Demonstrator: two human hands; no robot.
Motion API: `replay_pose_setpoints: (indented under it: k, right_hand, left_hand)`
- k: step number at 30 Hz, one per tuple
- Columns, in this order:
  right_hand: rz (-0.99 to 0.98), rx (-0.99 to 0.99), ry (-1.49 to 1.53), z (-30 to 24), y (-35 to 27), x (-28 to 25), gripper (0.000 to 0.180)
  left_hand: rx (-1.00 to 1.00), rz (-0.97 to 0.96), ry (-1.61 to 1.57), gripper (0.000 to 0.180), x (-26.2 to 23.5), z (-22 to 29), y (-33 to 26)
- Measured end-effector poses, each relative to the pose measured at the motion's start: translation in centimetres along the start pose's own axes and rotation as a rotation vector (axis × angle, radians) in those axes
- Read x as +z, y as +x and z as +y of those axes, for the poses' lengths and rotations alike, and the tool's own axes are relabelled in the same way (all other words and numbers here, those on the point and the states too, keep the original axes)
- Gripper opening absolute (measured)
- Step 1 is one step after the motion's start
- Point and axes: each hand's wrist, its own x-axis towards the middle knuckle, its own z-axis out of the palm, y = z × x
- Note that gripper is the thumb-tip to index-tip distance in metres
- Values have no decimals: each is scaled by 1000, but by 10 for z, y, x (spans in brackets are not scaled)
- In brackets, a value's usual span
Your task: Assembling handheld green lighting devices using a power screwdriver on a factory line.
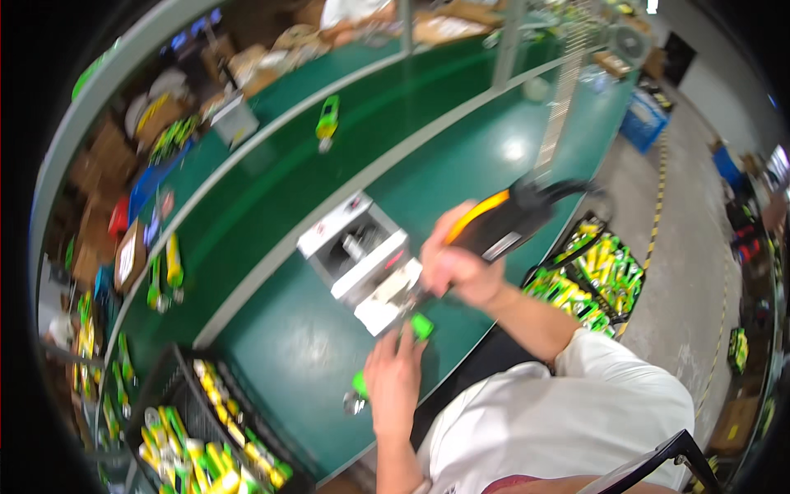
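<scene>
My right hand [462, 262] is wrapped round a black electric screwdriver with an orange stripe [506, 221]. Its tip end points down and left, close to the white papers beside a grey-white box. My left hand [393, 380] lies over a green handheld piece [421, 327] on the green bench, its fingers closed on it. The piece's middle is hidden under the hand; a clear round end [354, 403] shows on the other side. Just beyond both hands sits the screw feeder box [346, 247], with a dark open top and metal parts inside.
Black crates of green-and-yellow pieces stand at lower left [177, 387] and right [539, 267]. Beyond a pale rail, a green conveyor belt [271, 177] carries several similar pieces. A coiled cable [564, 99] hangs at upper right. A blue bin [646, 122] stands on the floor.
</scene>
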Motion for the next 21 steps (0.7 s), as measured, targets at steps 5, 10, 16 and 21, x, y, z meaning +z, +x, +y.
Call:
replay_pose_setpoints:
  k: [5, 10, 16, 21]
  right_hand:
    - [-124, -84, 171, 18, 6, 12, 23]
    - [-135, -85, 246, 30, -3, 21, 24]
    - [-177, -98, 205, 34, -4, 24, 24]
    - [-189, 24, 9, 15, -7, 17, 26]
  left_hand:
    - [-88, -25, -2, 41, -2, -7, -8]
    - [-95, -33, -9, 41, -3, -11, -14]
    - [-97, -37, -16, 39, -3, -14, -15]
    - [3, 11, -68, 39, -2, -7, -3]
